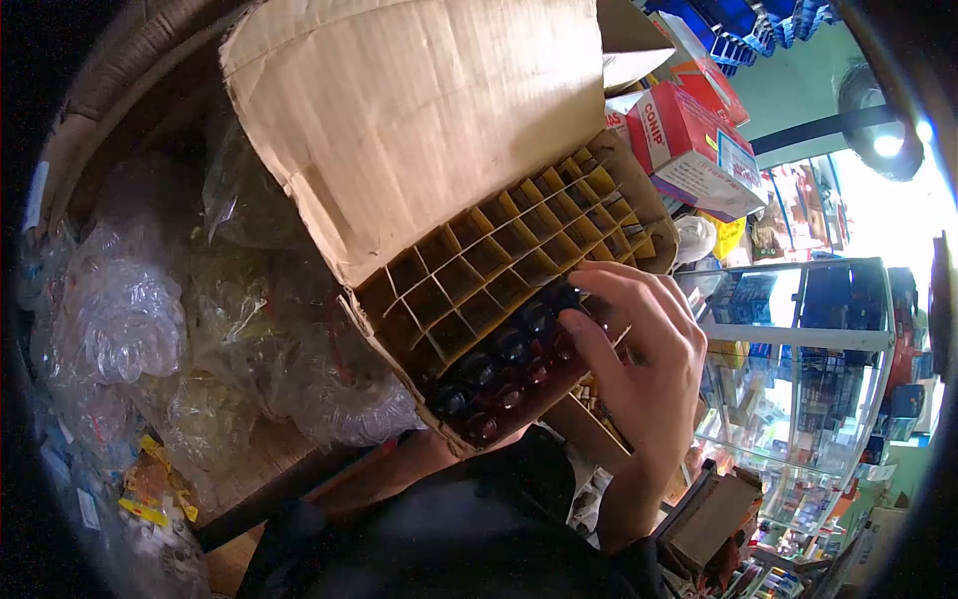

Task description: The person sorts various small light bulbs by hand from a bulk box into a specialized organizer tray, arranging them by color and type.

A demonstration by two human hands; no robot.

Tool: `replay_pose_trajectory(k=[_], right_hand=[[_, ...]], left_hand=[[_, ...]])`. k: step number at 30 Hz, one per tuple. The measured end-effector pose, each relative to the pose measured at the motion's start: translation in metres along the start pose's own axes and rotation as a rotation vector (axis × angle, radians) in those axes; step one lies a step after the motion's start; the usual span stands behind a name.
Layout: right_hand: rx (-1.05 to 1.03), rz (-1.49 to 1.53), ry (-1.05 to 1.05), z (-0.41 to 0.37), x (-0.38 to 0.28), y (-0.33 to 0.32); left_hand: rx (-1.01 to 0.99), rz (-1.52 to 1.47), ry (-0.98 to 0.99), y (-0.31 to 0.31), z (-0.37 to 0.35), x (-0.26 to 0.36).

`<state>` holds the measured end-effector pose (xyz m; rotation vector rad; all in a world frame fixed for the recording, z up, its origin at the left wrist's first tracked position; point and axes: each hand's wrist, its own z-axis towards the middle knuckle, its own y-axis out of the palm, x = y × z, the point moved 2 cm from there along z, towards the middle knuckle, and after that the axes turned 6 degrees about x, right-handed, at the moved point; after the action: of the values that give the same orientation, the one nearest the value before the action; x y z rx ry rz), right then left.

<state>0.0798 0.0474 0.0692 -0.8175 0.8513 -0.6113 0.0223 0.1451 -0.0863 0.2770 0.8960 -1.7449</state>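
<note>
A worn cardboard box [367, 317] lies tilted before me with its wide flap [429, 120] raised. Card dividers [489, 255] split its inside into many small cells. Along the near side sit several small, shiny, rounded bulbs, dark blue [512, 344] and dark red [509, 396]. My right hand [649, 349] reaches over the near right part, fingers curled, with thumb and forefinger closed around a dark bulb at the end of the row. Beneath the near edge, my left hand [499, 440] supports the box; its fingers are hidden underneath.
Clear plastic bags [125, 309] fill the left side. A red and white carton [694, 150] stands behind the box at right. Farther right is a glass display case [798, 349] with packed goods. Another open cardboard box [714, 519] sits low at right.
</note>
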Motion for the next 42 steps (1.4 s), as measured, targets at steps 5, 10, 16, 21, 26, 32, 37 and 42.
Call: replay_pose_trajectory(k=[5, 10, 16, 21, 26, 32, 37, 42], right_hand=[[-0.052, 0.026, 0.028, -0.004, 0.002, -0.003], [-0.057, 0.025, -0.014, -0.005, 0.005, -0.004], [0.127, 0.116, 0.140, -0.034, 0.015, -0.029], [0.142, 0.018, 0.494, -0.093, 0.076, -0.045], [-0.148, -0.080, 0.774, -0.151, 0.123, -0.043], [-0.291, 0.007, 0.872, -0.187, 0.143, -0.040], [-0.198, 0.082, 0.875, -0.209, 0.168, -0.044], [-0.104, 0.080, 0.816, -0.232, 0.186, -0.047]], left_hand=[[-0.022, -0.115, -0.026, 0.000, -0.003, -0.002], [-0.065, -0.378, -0.150, 0.000, -0.001, 0.000], [-0.143, -1.011, -0.520, -0.001, -0.003, 0.006], [-0.183, -1.192, -0.670, -0.004, -0.004, 0.009], [-0.219, -1.291, -0.778, -0.008, -0.003, 0.014], [-0.282, -1.340, -0.892, -0.006, 0.002, 0.024], [-0.270, -1.325, -0.877, -0.004, 0.030, 0.022], [-0.289, -1.157, -0.802, 0.009, 0.064, 0.039]])
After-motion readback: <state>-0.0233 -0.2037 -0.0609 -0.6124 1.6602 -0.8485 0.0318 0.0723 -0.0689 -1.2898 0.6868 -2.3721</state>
